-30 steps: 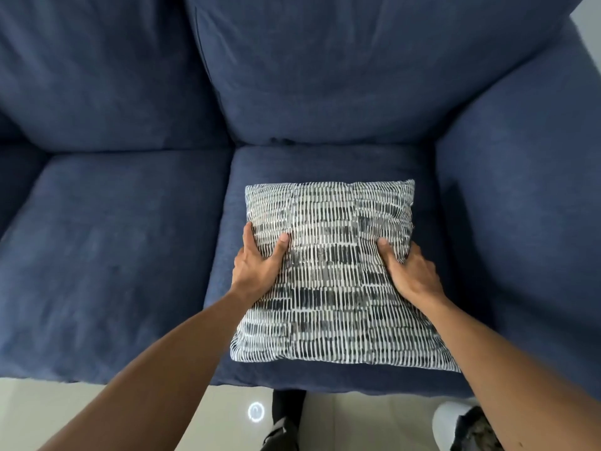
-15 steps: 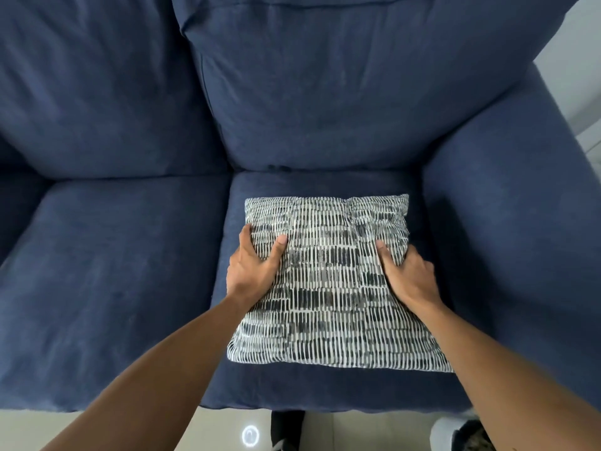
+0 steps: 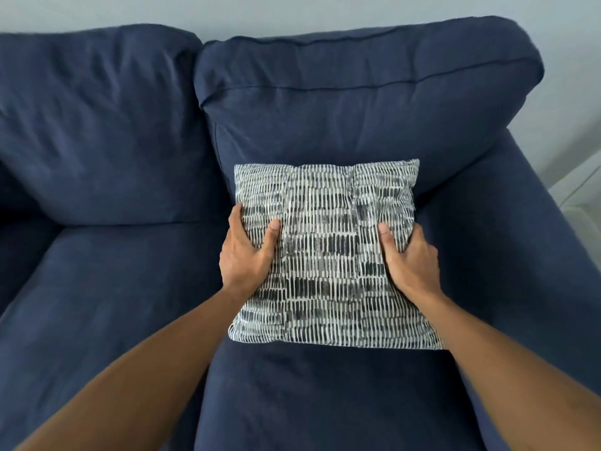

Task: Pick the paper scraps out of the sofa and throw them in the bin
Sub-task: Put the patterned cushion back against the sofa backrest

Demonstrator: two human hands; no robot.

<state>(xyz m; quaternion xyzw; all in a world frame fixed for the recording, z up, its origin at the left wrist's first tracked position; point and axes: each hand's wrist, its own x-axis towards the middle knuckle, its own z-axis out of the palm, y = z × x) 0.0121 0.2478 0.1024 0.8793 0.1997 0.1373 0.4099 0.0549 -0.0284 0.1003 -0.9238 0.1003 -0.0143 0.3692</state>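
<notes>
A grey and white patterned throw pillow (image 3: pixel 328 255) is held over the right seat of a dark blue sofa (image 3: pixel 107 288), its far edge against the right back cushion (image 3: pixel 357 109). My left hand (image 3: pixel 247 252) grips the pillow's left edge, thumb on top. My right hand (image 3: pixel 408 258) grips its right edge the same way. No paper scraps and no bin are in view.
The sofa's right armrest (image 3: pixel 520 239) runs close beside the pillow. The left back cushion (image 3: pixel 97 125) and left seat cushion lie bare. A pale wall (image 3: pixel 292 11) rises behind the sofa, and a strip of light floor (image 3: pixel 582 196) shows at far right.
Both hands have carried the pillow away from the seat's front edge to the back cushion, its far edge raised. The view has tilted up, so the floor below is gone.
</notes>
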